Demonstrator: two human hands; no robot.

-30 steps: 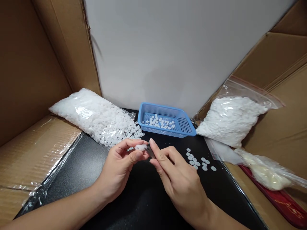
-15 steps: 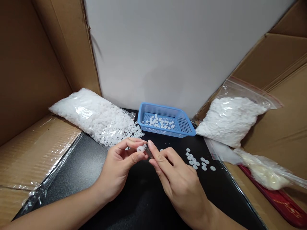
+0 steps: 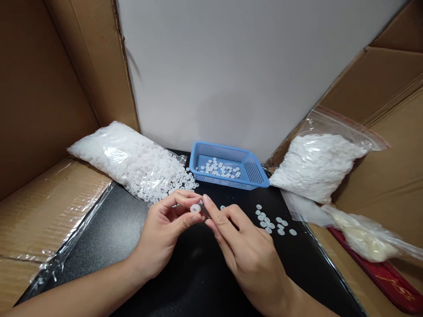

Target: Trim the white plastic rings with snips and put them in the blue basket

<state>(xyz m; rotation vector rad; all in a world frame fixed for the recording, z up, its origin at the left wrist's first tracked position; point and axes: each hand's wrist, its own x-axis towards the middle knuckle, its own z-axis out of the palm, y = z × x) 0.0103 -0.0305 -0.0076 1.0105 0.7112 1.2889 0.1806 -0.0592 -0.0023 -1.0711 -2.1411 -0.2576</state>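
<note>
Thumb and fingers of my left hand (image 3: 167, 229) pinch a white translucent plastic ring (image 3: 195, 208), its hole turned toward me. My right hand (image 3: 247, 248) is closed on a thin, dark grey metal blade (image 3: 205, 211), mostly covered by the fingers. The blade lies against or just beside the ring; the exact contact is hidden. Both hands meet above the black tabletop (image 3: 194, 273). Several loose rings (image 3: 267, 220) are scattered right of my right hand.
Beyond my hands stands a blue perforated basket (image 3: 231, 182) holding several white rings. A clear bag full of rings (image 3: 132, 158) spills at the left. At the right are a zip bag of white material (image 3: 317, 163), a crumpled plastic bag (image 3: 366, 237) and a red object (image 3: 390, 281). Cardboard walls flank the table.
The ring in my left hand has turned so that its hole faces me more. Less of the blade shows between my fingers. Both hands stay in nearly the same place.
</note>
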